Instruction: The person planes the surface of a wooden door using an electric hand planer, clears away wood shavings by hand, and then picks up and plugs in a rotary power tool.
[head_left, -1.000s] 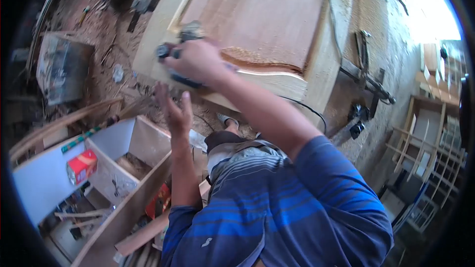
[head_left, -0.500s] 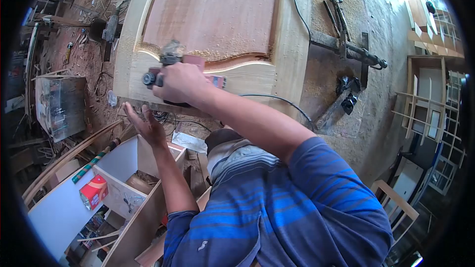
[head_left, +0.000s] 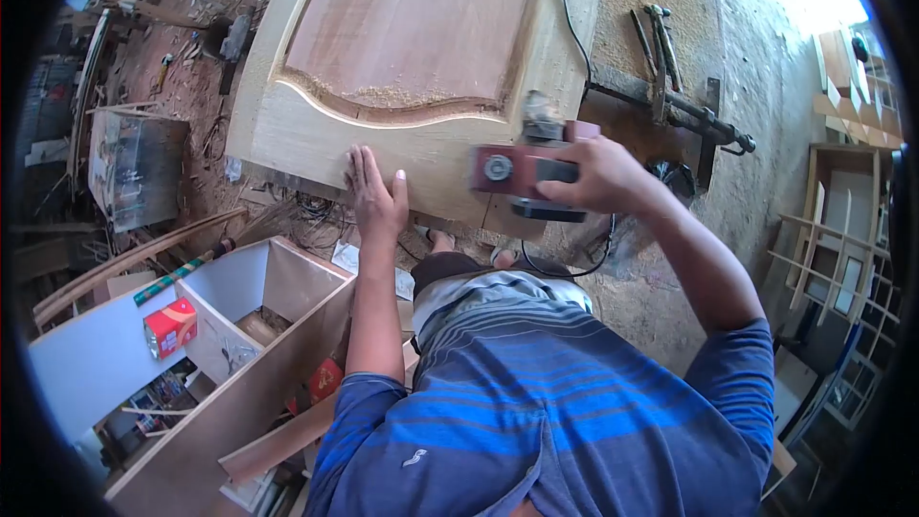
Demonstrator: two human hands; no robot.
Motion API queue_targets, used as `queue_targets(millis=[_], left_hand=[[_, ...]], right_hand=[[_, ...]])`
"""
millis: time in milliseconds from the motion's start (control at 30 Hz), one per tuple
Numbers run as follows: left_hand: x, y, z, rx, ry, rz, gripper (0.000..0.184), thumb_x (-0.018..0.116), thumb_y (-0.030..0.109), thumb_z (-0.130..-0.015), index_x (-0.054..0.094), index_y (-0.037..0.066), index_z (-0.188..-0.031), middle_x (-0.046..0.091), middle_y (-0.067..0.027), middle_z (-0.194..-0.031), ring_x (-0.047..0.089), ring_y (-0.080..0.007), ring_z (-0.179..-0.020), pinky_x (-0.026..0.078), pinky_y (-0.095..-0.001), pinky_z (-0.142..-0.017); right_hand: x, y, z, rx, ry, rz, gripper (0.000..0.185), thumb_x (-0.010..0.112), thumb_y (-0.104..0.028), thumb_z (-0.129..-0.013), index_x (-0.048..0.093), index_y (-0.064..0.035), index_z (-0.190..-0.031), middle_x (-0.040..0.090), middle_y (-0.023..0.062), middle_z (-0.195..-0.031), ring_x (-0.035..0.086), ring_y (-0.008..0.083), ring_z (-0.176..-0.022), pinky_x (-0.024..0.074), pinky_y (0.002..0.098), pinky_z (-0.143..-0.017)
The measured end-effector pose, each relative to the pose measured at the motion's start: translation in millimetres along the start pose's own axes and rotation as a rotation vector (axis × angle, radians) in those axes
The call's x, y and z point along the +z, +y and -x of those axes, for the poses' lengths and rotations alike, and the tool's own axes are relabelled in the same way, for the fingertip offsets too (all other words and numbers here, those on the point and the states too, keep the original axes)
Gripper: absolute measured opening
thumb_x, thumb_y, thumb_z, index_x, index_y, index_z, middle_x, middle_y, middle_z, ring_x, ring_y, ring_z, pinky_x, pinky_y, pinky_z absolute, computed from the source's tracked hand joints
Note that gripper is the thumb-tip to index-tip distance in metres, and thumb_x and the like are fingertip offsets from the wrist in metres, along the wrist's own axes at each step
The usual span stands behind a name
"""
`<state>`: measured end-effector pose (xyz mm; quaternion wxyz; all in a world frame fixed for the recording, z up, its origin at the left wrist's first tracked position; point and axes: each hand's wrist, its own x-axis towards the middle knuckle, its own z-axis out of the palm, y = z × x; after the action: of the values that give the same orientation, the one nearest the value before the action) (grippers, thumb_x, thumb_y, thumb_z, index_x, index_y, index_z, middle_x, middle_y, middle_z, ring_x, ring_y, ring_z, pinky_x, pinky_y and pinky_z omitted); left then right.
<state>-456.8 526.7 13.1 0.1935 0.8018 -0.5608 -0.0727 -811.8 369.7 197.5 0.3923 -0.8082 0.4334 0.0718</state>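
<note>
A wooden panel door (head_left: 402, 158) with a curved inner moulding lies in front of me, wood shavings scattered on its recessed panel. My right hand (head_left: 608, 177) grips the handle of a red and black corded power tool (head_left: 498, 170), which is over the door's lower right corner; its underside is hidden. The tool's dark cord (head_left: 598, 263) loops down below it. My left hand (head_left: 376, 196) rests on the near edge of the door, fingers extended and thumb apart, holding nothing.
A metal clamp (head_left: 670, 101) and a hammer-like tool (head_left: 661, 38) lie right of the door. At lower left stands an open wooden cabinet (head_left: 239, 373) with a red box (head_left: 170, 327). A dusty box (head_left: 139, 168) sits at left; wooden frames (head_left: 833, 230) stand at far right.
The power tool has moved in my right hand from the door's lower left to its lower right corner. My left hand has moved from beside the door onto its near edge.
</note>
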Motion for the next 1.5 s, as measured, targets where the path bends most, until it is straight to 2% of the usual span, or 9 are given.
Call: queue_targets(millis=[100,233,433,700,900,1133,1333,1367,1500], left_hand=[[2,-2,1,0.006,0.011,0.003,0.084,0.063,0.037,-0.107,0.029,-0.006,-0.170,0.029,-0.0321,-0.177,0.026,-0.0456,-0.166,0.017,-0.0558,-0.137],[-9,-10,-2,-0.009,0.010,0.129,0.079,0.062,0.035,-0.110,0.030,-0.006,-0.170,0.034,-0.0322,-0.174,0.029,-0.0450,-0.165,0.019,-0.0573,-0.136],[-36,-27,-3,-0.083,0.135,0.262,0.076,0.062,0.032,-0.110,0.034,-0.008,-0.167,0.034,-0.0327,-0.174,0.027,-0.0454,-0.166,0.017,-0.0607,-0.136],[-82,-88,-10,-0.168,0.300,0.377,0.069,0.059,0.022,-0.108,0.035,-0.011,-0.164,0.033,-0.0351,-0.173,0.025,-0.0458,-0.166,0.017,-0.0552,-0.137],[-101,-153,-22,-0.152,0.318,0.272,0.079,0.059,0.048,-0.113,0.037,-0.007,-0.166,0.033,-0.0316,-0.174,0.032,-0.0446,-0.164,0.026,-0.0533,-0.135],[-114,-186,-48,-0.117,0.344,0.309,0.091,0.056,0.062,-0.111,0.036,-0.008,-0.167,0.035,-0.0310,-0.174,0.033,-0.0441,-0.163,0.025,-0.0529,-0.135],[-120,-155,-64,-0.129,0.329,0.387,0.086,0.052,0.057,-0.114,0.035,-0.010,-0.166,0.034,-0.0330,-0.173,0.033,-0.0448,-0.163,0.025,-0.0533,-0.134],[-117,-145,-66,-0.134,0.340,0.480,0.078,0.053,0.046,-0.115,0.035,-0.010,-0.166,0.035,-0.0339,-0.173,0.033,-0.0458,-0.163,0.025,-0.0530,-0.135],[-103,-109,-63,-0.075,0.332,0.395,0.067,0.055,0.026,-0.114,0.034,-0.010,-0.166,0.035,-0.0345,-0.173,0.031,-0.0456,-0.164,0.025,-0.0531,-0.135]], right_hand=[[-18,10,2,0.039,-0.068,0.031,0.051,0.079,-0.050,-0.086,0.084,-0.0150,-0.124,0.080,0.0240,-0.105,0.077,0.0424,-0.100,0.0603,0.0504,-0.096],[-6,-5,-14,-0.003,-0.071,0.028,0.052,0.076,-0.053,-0.087,0.084,-0.0147,-0.121,0.080,0.0242,-0.104,0.077,0.0422,-0.100,0.0605,0.0512,-0.094],[38,-70,-55,-0.087,-0.051,0.007,0.053,0.073,-0.058,-0.088,0.084,-0.0148,-0.117,0.079,0.0246,-0.094,0.078,0.0431,-0.092,0.0615,0.0525,-0.090],[97,-191,-131,-0.078,0.009,-0.126,0.049,0.071,-0.056,-0.091,0.084,-0.0126,-0.108,0.079,0.0273,-0.091,0.080,0.0427,-0.090,0.0626,0.0557,-0.087],[148,-265,-214,-0.157,0.152,-0.269,0.045,0.072,-0.048,-0.089,0.085,-0.0058,-0.098,0.080,0.0235,-0.092,0.081,0.0409,-0.090,0.0650,0.0511,-0.086],[162,-314,-271,-0.171,0.214,-0.281,0.044,0.074,-0.047,-0.087,0.086,-0.0057,-0.097,0.081,0.0215,-0.094,0.081,0.0380,-0.091,0.0660,0.0484,-0.086],[147,-281,-238,-0.189,0.151,-0.218,0.045,0.072,-0.050,-0.089,0.087,-0.0104,-0.103,0.082,0.0204,-0.096,0.081,0.0383,-0.093,0.0656,0.0485,-0.088],[143,-268,-227,-0.179,0.144,-0.213,0.045,0.071,-0.051,-0.089,0.087,-0.0112,-0.104,0.081,0.0201,-0.095,0.081,0.0385,-0.093,0.0655,0.0486,-0.088],[105,-204,-162,-0.152,0.067,-0.135,0.047,0.069,-0.054,-0.091,0.087,-0.0160,-0.112,0.081,0.0197,-0.095,0.081,0.0381,-0.095,0.0634,0.0510,-0.092]])
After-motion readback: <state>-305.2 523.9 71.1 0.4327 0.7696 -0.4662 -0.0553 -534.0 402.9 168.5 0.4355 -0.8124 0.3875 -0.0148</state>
